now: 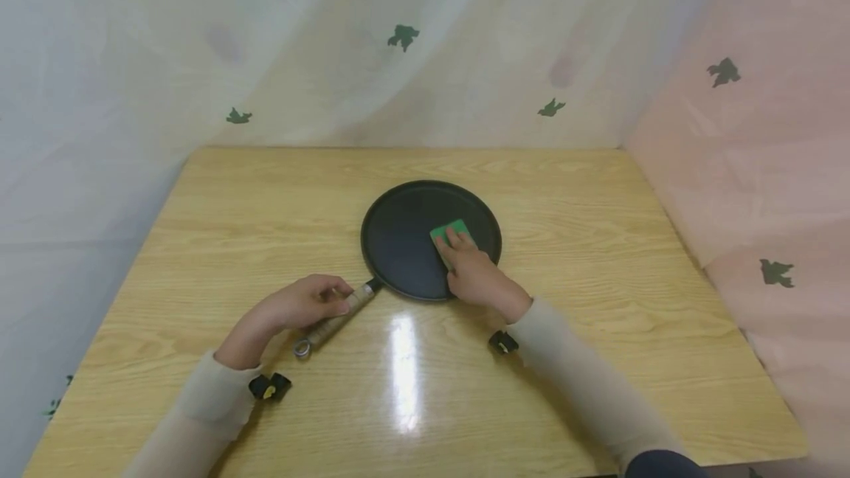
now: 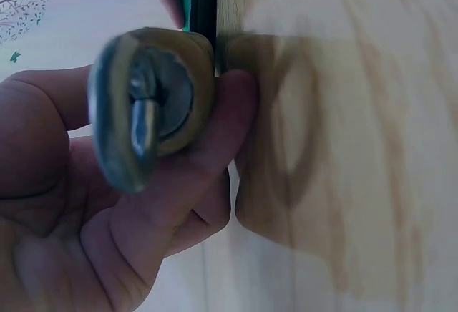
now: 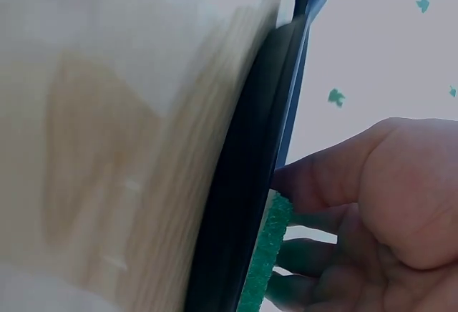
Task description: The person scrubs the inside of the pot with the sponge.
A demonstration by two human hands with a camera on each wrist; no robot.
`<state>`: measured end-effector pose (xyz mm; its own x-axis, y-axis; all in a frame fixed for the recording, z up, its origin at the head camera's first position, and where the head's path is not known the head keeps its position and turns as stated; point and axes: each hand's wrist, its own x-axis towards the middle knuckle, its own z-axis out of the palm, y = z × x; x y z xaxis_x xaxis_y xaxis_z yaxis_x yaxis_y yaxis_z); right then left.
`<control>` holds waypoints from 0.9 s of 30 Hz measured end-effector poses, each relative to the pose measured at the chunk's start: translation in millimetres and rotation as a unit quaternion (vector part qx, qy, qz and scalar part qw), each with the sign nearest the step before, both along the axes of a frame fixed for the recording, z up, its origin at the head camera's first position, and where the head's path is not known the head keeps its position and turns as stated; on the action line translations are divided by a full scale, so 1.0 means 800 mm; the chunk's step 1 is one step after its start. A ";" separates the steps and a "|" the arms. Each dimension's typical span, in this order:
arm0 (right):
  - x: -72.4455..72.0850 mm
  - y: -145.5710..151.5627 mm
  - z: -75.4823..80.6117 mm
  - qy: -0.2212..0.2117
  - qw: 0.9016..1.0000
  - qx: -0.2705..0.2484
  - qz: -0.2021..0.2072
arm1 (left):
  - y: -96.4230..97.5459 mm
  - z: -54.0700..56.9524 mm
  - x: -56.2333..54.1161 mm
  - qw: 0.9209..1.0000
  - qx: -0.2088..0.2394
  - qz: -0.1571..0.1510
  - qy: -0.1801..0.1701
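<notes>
A round, flat black frying pan (image 1: 405,234) lies on the wooden table, its wood-coloured handle (image 1: 341,319) pointing toward the near left. My left hand (image 1: 305,305) grips that handle. In the left wrist view the thumb and fingers are around the handle, whose metal hanging ring (image 2: 118,115) faces the camera. On the right part of the pan's cooking surface lies a green sponge (image 1: 458,228), held against it by my right hand (image 1: 481,276). The right wrist view shows the rough green side of the sponge (image 3: 266,251) between the thumb and fingers, beside the pan's dark rim (image 3: 247,162).
The light wooden table (image 1: 598,242) extends around the pan on all sides. Behind it hangs a pale cloth (image 1: 319,50) with green bird shapes, and a pinkish cloth (image 1: 764,168) borders the right side. Dark straps or clips sit at both cuffs.
</notes>
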<state>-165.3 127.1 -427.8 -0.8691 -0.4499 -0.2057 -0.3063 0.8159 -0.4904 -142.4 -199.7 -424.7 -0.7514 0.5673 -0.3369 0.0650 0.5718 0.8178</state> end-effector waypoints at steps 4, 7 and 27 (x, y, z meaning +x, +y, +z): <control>0.012 -0.013 0.001 0.002 1.000 0.006 0.014 | 0.001 -0.001 0.000 1.000 -0.004 0.003 -0.001; 0.019 -0.022 0.003 0.002 1.000 0.008 0.024 | 0.001 -0.002 0.001 1.000 -0.005 0.005 -0.007; 0.005 -0.097 0.006 -0.032 0.995 -0.032 0.085 | 0.000 0.000 -0.003 1.000 0.019 -0.007 -0.019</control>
<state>-161.2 49.2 -422.9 -0.7648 -0.6036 -0.2255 -0.4037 0.7216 -0.5624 -144.8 -199.9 -425.1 -0.7307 0.5904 -0.3429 0.0415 0.5398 0.8408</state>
